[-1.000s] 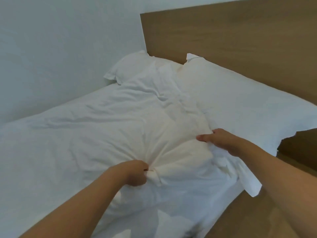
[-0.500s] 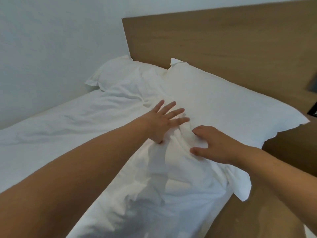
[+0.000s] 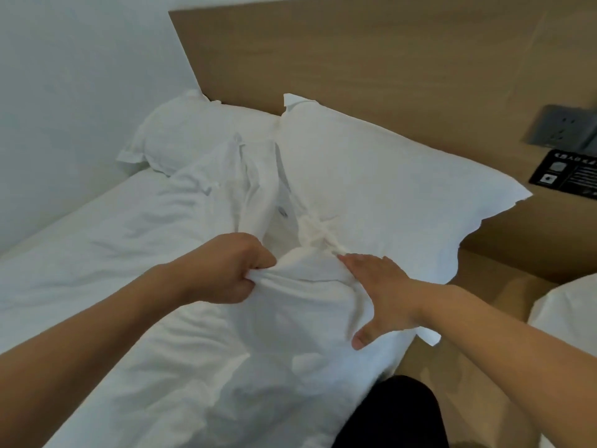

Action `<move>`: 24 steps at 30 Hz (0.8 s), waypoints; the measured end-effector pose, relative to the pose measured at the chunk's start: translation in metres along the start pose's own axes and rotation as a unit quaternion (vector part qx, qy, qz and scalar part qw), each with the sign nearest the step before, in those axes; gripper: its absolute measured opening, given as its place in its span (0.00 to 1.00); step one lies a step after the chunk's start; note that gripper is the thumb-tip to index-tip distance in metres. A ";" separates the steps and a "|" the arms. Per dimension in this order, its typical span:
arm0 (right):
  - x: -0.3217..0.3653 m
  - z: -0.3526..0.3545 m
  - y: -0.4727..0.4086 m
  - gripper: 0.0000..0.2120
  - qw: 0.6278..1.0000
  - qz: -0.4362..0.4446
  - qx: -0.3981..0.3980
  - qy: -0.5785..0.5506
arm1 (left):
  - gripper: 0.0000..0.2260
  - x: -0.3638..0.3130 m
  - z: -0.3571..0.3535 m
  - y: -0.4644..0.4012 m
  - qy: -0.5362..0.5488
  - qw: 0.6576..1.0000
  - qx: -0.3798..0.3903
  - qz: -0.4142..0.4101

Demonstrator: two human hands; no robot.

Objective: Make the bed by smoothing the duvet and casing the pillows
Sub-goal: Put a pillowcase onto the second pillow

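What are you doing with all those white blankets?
A person is making a bed. The left hand grips a bunched fold of the white duvet, while the right hand presses flat on it just in front of the near pillow. A second pillow lies against the wooden headboard by the wall. The duvet is still wrinkled and heaped up near the pillows.

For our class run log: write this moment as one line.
left hand: grips duvet fold | right hand: flat on duvet | pillows: at headboard

2 pillows (image 3: 371, 176) lie against the headboard (image 3: 355, 59).
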State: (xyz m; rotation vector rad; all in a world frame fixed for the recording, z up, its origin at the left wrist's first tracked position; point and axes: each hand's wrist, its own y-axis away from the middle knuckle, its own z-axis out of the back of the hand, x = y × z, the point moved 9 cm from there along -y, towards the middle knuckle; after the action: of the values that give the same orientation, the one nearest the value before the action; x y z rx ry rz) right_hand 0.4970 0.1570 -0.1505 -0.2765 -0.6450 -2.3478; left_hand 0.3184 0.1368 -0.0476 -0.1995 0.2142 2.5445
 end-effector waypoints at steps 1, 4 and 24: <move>-0.001 0.003 -0.008 0.62 0.999 0.021 -0.003 0.025 | 0.04 0.001 0.010 0.004 0.018 1.000 -0.008 -0.004; 0.003 0.015 -0.036 0.48 0.994 0.096 -0.011 0.056 | 0.12 0.017 0.022 0.006 0.035 0.998 0.038 0.047; 0.062 -0.041 -0.079 0.26 0.910 0.100 0.283 -0.288 | 0.25 0.096 -0.099 -0.101 0.052 0.876 0.325 0.354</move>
State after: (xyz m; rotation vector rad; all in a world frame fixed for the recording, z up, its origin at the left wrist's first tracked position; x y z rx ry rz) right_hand 0.3977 0.1524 -0.1925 -0.7351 -1.4633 -1.7691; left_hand 0.3044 0.2516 -0.1730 0.0213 1.3810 2.9683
